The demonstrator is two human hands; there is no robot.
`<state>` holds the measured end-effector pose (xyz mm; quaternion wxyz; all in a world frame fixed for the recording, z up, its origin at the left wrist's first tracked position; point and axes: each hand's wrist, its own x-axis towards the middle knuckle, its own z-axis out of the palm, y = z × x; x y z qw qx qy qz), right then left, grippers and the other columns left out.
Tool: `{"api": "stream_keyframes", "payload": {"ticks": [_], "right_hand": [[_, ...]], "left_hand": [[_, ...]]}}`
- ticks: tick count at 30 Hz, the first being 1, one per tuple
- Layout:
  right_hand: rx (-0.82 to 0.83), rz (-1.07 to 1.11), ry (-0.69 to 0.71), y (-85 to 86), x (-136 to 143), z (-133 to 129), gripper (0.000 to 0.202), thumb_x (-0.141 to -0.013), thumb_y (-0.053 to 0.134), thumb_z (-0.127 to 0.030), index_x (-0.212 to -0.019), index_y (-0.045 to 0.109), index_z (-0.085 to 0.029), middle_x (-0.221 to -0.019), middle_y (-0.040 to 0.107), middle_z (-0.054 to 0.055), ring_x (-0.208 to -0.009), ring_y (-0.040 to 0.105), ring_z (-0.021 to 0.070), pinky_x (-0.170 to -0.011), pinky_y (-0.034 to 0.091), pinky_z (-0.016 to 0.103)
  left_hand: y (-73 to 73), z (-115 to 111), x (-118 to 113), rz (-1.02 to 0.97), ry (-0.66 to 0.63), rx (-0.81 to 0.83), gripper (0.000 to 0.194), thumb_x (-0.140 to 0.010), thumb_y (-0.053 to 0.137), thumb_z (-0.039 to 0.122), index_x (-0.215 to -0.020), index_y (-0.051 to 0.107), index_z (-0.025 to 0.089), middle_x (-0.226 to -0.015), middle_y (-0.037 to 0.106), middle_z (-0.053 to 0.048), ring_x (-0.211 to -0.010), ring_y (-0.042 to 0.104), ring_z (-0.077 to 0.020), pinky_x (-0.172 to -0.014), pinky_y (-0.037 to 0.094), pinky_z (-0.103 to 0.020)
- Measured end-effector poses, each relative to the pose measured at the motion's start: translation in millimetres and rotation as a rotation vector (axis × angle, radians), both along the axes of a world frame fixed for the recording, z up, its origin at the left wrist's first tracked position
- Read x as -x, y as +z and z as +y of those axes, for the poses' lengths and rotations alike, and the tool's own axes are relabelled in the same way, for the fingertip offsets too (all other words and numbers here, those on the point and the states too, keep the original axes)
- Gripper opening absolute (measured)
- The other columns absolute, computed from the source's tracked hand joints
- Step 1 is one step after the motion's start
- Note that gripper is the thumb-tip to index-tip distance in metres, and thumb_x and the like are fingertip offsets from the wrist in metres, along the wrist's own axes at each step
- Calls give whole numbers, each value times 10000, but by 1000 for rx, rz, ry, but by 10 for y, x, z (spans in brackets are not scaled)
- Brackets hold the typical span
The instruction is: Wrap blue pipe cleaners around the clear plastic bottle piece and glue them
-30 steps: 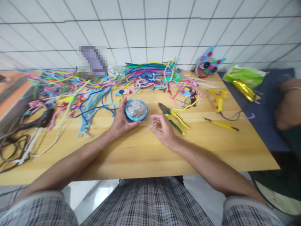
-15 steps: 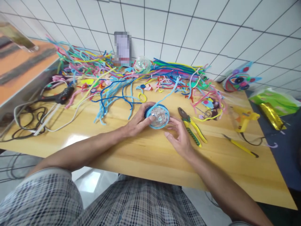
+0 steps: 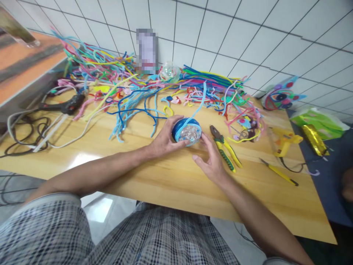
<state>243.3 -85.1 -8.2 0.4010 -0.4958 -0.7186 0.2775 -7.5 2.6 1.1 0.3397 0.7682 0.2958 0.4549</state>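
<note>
A round clear plastic piece [image 3: 190, 133], its side wrapped in dark and light blue pipe cleaner, is tilted up above the table. My left hand [image 3: 168, 140] grips it, thumb across the lower front and fingers around the left side. From its top rim a loose light blue pipe cleaner [image 3: 203, 98] sticks up and to the right. My right hand [image 3: 211, 156] is at the right side, fingertips at the rim, thumb apart from the fingers. Pliers [image 3: 224, 149] with yellow-green handles lie just right of that hand.
Heaped pipe cleaners [image 3: 102, 68] line the back of the table [image 3: 154, 180], near a phone [image 3: 147, 51] and a clear ball [image 3: 169, 71]. A black glue gun [image 3: 64, 105] lies left; a yellow glue gun [image 3: 288, 142] and a yellow-handled tool [image 3: 279, 172] lie right, before a decorated figure [image 3: 280, 96].
The wrapped piece has tilted, showing more of its dark blue side. My left thumb has slid right and down along its front; the loose pipe cleaner stands more upright. The view has shifted slightly.
</note>
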Motion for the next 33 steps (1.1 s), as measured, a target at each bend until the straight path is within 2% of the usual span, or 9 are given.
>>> {"api": "stream_keyframes", "payload": {"ticks": [3, 6, 9, 15, 20, 23, 26, 30, 33], "right_hand": [[-12, -1, 5, 14, 13, 7, 800, -1007, 745, -396, -1724, 390, -368, -1769, 483, 114, -1627, 495, 385, -1297, 482, 728], [-2, 14, 3, 31, 33, 16, 793, -1000, 755, -375, -1714, 411, -366, -1746, 514, 121, -1585, 546, 379, -1251, 542, 698], [14, 24, 11, 46, 48, 13, 796, -998, 759, -371, -1714, 411, -376, -1745, 520, 110, -1571, 562, 372, -1239, 558, 679], [5, 37, 8, 67, 58, -2, 789, -990, 757, -337, -1702, 419, -366, -1738, 519, 116, -1569, 559, 363, -1230, 567, 652], [7, 58, -8, 94, 63, -16, 659, -1001, 727, -326, -1620, 499, -331, -1607, 614, 133, -1417, 667, 324, -1145, 628, 591], [-38, 62, -32, 121, 71, -35, 608, -1006, 713, -318, -1582, 520, -319, -1529, 652, 131, -1333, 701, 298, -1093, 652, 546], [-109, 33, -34, 153, 90, -57, 583, -1003, 713, -292, -1558, 535, -317, -1509, 666, 125, -1336, 696, 290, -1065, 660, 512], [-193, -43, -3, 172, 126, -75, 545, -1011, 704, -273, -1536, 560, -307, -1486, 693, 130, -1403, 667, 304, -1089, 651, 530], [-241, -79, 15, 170, 147, -69, 514, -1030, 686, -280, -1530, 570, -293, -1444, 723, 131, -1372, 691, 296, -1097, 647, 531]], "left_hand": [[30, 26, 15, 71, 47, -120, 832, -951, 821, 579, -1605, 431, 244, -1589, 547, -182, -1529, 548, -357, -1296, 486, -557], [24, 41, 11, 92, 43, -169, 838, -952, 811, 610, -1601, 439, 232, -1588, 556, -194, -1534, 547, -367, -1303, 475, -578], [-10, 38, 2, 73, 33, -127, 905, -918, 835, 641, -1611, 411, 244, -1604, 545, -191, -1542, 546, -372, -1308, 473, -574], [-43, 44, 24, 61, 73, -72, 896, -931, 854, 552, -1636, 387, 254, -1633, 522, -186, -1546, 556, -357, -1315, 477, -544], [-17, 48, 37, 88, 84, -49, 896, -921, 859, 559, -1637, 401, 275, -1633, 535, -158, -1537, 567, -352, -1306, 494, -542], [-16, 48, 42, 123, 99, 4, 905, -894, 880, 556, -1620, 412, 285, -1635, 547, -146, -1529, 578, -350, -1305, 502, -543], [-24, 48, 44, 111, 107, 28, 913, -874, 890, 557, -1607, 421, 280, -1626, 559, -142, -1513, 595, -347, -1303, 507, -544], [-31, 46, 34, 109, 131, 39, 907, -848, 908, 547, -1583, 451, 276, -1606, 581, -136, -1491, 616, -345, -1294, 520, -544], [-40, 62, 6, 70, 173, 92, 907, -822, 915, 567, -1556, 466, 280, -1553, 618, -125, -1430, 663, -343, -1237, 573, -549]]}}
